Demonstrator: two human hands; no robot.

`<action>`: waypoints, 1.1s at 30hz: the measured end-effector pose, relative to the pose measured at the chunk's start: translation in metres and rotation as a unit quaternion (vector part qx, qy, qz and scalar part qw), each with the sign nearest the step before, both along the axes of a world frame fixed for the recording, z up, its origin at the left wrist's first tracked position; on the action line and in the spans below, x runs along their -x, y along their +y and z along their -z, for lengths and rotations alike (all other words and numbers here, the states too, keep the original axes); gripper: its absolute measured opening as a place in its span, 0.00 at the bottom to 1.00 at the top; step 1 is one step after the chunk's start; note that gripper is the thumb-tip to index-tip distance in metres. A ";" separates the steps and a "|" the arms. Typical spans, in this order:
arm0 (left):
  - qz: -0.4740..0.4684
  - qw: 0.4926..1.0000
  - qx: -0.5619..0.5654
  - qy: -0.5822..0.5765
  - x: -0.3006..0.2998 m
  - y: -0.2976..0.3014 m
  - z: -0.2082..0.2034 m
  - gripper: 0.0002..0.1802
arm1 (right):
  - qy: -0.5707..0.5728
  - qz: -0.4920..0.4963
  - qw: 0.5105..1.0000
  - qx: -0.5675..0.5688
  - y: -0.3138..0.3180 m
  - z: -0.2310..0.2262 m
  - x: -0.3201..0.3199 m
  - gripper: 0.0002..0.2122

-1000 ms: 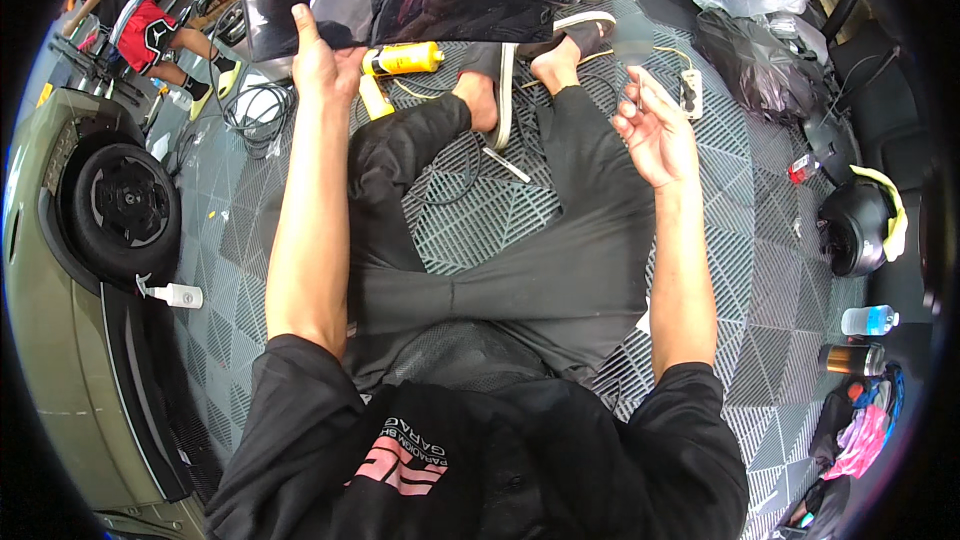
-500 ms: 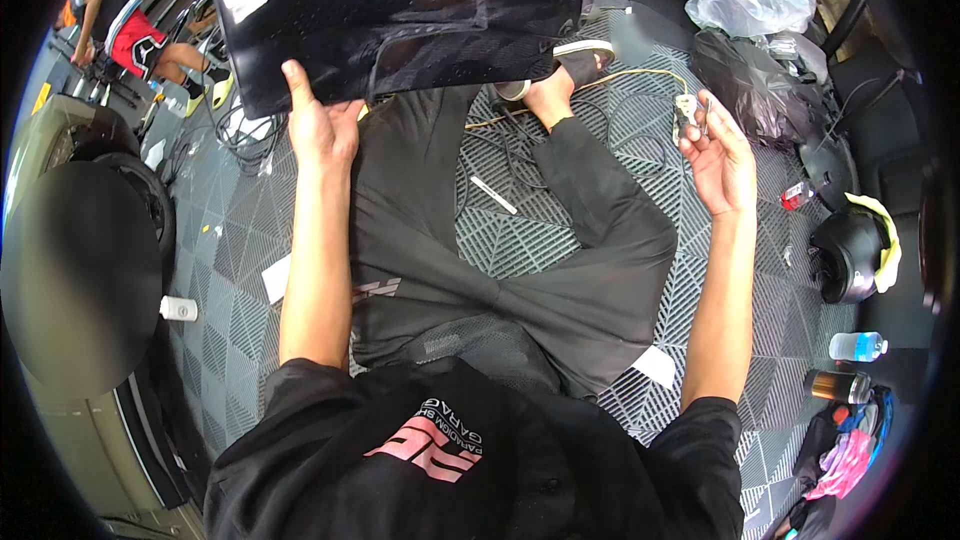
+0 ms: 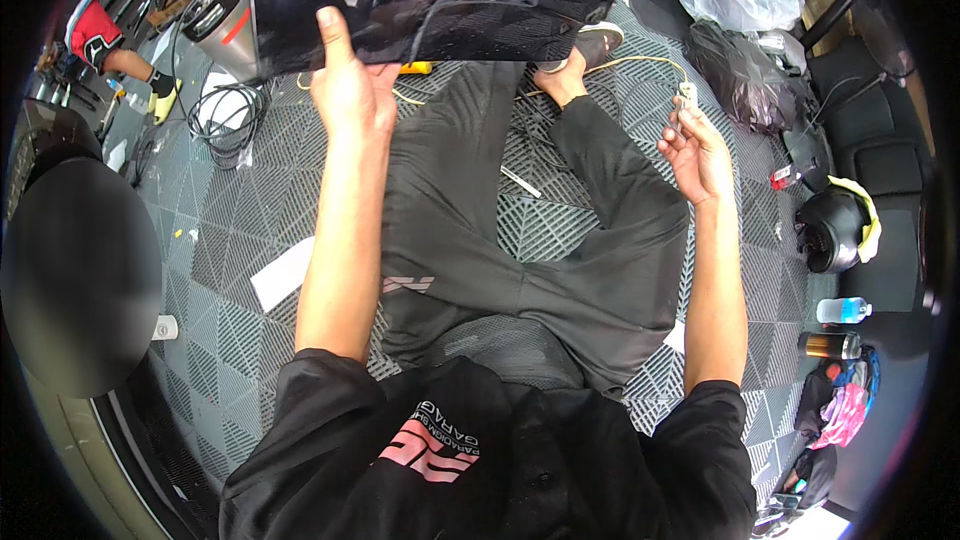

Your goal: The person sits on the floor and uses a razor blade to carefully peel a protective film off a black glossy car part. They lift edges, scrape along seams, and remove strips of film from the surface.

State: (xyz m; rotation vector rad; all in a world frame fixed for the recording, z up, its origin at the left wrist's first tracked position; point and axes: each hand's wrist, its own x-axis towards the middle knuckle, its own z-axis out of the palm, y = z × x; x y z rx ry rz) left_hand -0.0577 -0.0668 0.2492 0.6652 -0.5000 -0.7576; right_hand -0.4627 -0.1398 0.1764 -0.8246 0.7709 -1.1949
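A large glossy black panel (image 3: 440, 0) is held up across the top of the view, and its upper edge is cut off. My left hand (image 3: 352, 90) grips its lower left edge, thumb on the near face and fingers behind. Off to the right, my right hand (image 3: 700, 158) is raised palm up with curled fingers. A small thin dark piece seems to sit at its fingertips, too small to name. Just beyond those fingertips is a white power socket (image 3: 687, 92) on a yellowish cord (image 3: 640, 61).
I sit on grey floor tiles (image 3: 230, 260). A white stick (image 3: 520, 181) lies between my legs. Coiled black cable (image 3: 228, 125) and a grey bin (image 3: 225, 35) are at upper left, near another person's leg (image 3: 130, 65). Plastic bags (image 3: 745, 80), a helmet (image 3: 832, 230) and bottles (image 3: 843, 311) line the right.
The panel and my left hand have moved up and slightly right. My right hand has dropped slightly, its fingers more curled. The view has shifted, and the other person is further out of view.
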 end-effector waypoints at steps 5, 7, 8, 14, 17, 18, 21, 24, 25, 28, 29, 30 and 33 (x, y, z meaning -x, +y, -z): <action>-0.014 0.999 -0.022 0.041 -0.012 0.005 0.009 0.42 | 0.017 -0.011 1.000 -0.014 0.001 -0.007 -0.046 0.11; -0.026 0.998 -0.037 0.046 -0.014 0.008 0.013 0.40 | 0.002 -0.013 1.000 -0.021 0.001 -0.008 -0.067 0.10; -0.039 0.997 -0.034 0.054 -0.012 0.008 0.013 0.38 | -0.011 -0.003 0.999 -0.034 0.004 -0.007 -0.079 0.08; -0.021 0.998 -0.048 0.041 -0.012 0.010 0.004 0.39 | -0.207 -0.142 0.967 -0.046 0.027 0.005 -0.152 0.07; -0.036 0.997 -0.044 0.046 -0.010 0.008 -0.003 0.30 | -0.198 -0.220 0.955 -0.030 0.026 0.007 -0.179 0.07; -0.038 0.997 -0.047 0.040 -0.009 0.008 -0.005 0.31 | -0.168 -0.264 0.950 -0.022 0.020 0.006 -0.184 0.06; -0.031 0.999 -0.017 0.029 -0.004 0.008 -0.007 0.34 | -0.133 -0.312 0.941 -0.020 0.000 0.011 -0.202 0.06; -0.002 0.999 -0.024 0.031 0.000 0.013 -0.006 0.40 | -0.175 -0.307 0.935 -0.027 -0.016 0.023 -0.214 0.06; 0.015 0.999 -0.006 0.029 0.002 0.014 -0.005 0.40 | -0.196 -0.309 0.930 -0.042 -0.022 0.026 -0.216 0.06; 0.010 0.999 -0.037 0.022 0.002 0.016 -0.006 0.40 | -0.280 -0.339 0.896 -0.062 -0.032 0.035 -0.218 0.06; 0.001 0.999 -0.039 0.013 0.003 0.016 -0.006 0.40 | -0.286 -0.348 0.890 -0.066 -0.033 0.037 -0.217 0.06; -0.014 0.999 -0.050 0.018 0.004 0.016 -0.006 0.40 | -0.289 -0.361 0.884 -0.066 -0.035 0.038 -0.215 0.07; -0.023 0.999 -0.043 0.017 0.008 0.018 -0.006 0.39 | -0.303 -0.397 0.864 -0.059 -0.044 0.036 -0.209 0.07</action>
